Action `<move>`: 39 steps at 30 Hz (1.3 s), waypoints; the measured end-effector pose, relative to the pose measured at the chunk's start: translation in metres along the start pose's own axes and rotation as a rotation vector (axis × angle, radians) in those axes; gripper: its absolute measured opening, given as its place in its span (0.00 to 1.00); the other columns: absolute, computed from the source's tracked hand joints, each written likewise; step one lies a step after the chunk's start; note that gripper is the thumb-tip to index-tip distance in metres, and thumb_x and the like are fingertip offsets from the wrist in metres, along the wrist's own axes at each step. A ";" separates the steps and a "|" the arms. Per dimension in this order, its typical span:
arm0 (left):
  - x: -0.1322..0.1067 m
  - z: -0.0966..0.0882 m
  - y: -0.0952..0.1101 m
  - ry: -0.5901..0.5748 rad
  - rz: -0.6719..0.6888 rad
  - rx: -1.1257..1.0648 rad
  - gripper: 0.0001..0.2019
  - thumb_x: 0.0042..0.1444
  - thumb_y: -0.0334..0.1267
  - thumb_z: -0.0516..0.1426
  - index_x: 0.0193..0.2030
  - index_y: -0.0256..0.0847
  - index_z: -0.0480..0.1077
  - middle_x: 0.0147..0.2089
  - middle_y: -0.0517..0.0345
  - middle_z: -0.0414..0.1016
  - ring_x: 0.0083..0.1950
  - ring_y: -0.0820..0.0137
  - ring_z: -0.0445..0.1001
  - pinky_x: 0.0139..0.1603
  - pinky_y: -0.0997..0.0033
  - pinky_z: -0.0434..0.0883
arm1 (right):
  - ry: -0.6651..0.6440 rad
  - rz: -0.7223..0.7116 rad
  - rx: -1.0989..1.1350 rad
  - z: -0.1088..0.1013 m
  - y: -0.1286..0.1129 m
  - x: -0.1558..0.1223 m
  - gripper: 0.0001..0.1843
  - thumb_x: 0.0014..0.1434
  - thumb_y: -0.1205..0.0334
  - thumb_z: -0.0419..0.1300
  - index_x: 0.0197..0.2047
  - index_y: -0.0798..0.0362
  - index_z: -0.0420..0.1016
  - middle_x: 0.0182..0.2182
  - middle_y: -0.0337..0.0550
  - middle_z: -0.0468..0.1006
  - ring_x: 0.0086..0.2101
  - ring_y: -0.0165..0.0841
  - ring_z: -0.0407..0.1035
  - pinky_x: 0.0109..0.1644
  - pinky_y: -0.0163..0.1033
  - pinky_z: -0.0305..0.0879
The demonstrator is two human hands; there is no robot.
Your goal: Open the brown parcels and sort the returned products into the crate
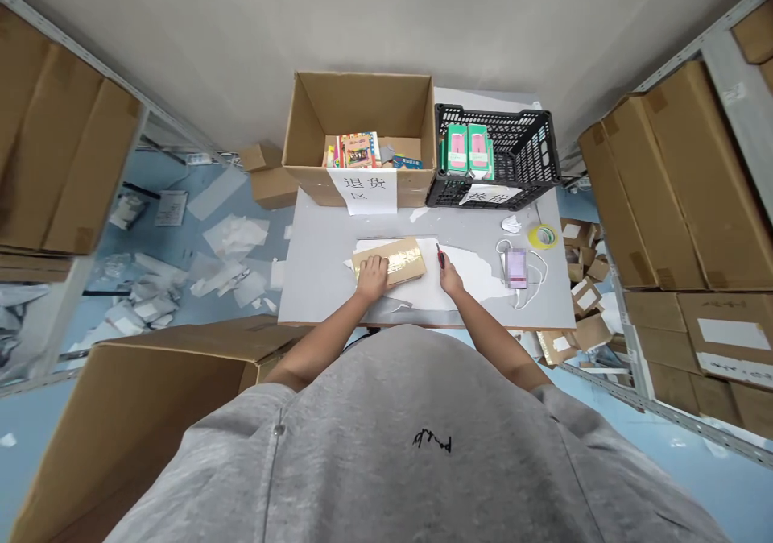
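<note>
On the table lies a small cardboard box (411,263) with shiny tape along its top, slightly turned. My left hand (373,275) grips its left part, fingers bent over the top face. My right hand (450,275), just right of the box, is closed around a red and black box cutter (440,258) whose tip points away from me. The cutter and the box are apart. White paper sheets (477,273) lie beneath the box and spread out to the right.
A large carton (362,192) holding books stands at the back, beside a black crate (531,164) with green-and-pink boxes. On the right lie a phone (516,269) with a white cable and a tape roll (543,236). An open carton (163,390) stands at front left; loaded shelves flank both sides.
</note>
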State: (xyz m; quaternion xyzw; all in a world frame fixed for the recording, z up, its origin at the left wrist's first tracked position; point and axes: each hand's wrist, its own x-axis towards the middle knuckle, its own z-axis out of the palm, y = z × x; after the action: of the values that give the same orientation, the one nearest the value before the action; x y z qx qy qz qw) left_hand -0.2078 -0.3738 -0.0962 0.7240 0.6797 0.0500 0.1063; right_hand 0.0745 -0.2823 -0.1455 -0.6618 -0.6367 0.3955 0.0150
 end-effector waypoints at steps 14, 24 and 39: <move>0.008 -0.027 -0.007 0.003 0.139 0.047 0.13 0.70 0.33 0.54 0.59 0.39 0.70 0.57 0.40 0.74 0.58 0.53 0.73 0.57 0.56 0.68 | 0.281 -0.053 -0.031 0.008 -0.028 0.013 0.29 0.68 0.61 0.52 0.70 0.57 0.68 0.63 0.62 0.67 0.62 0.47 0.62 0.67 0.50 0.59; -0.036 -0.023 0.016 -0.230 -0.002 -0.041 0.15 0.71 0.32 0.51 0.58 0.40 0.76 0.52 0.44 0.81 0.54 0.58 0.79 0.53 0.60 0.73 | -0.221 -0.787 -0.235 0.009 -0.111 -0.027 0.15 0.69 0.63 0.57 0.52 0.49 0.85 0.53 0.47 0.84 0.57 0.44 0.73 0.66 0.52 0.64; -0.032 -0.032 0.005 0.213 -0.310 -0.158 0.27 0.64 0.37 0.57 0.70 0.41 0.67 0.73 0.36 0.65 0.76 0.44 0.58 0.70 0.39 0.61 | 0.135 -0.418 -0.336 0.042 -0.142 -0.021 0.53 0.61 0.66 0.61 0.83 0.47 0.40 0.81 0.41 0.34 0.78 0.53 0.31 0.78 0.62 0.42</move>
State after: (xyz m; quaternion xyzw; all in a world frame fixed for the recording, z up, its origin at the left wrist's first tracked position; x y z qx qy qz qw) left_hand -0.2119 -0.4032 -0.0612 0.5907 0.7845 0.1624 0.0965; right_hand -0.0638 -0.2944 -0.0895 -0.5343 -0.8135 0.2279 0.0287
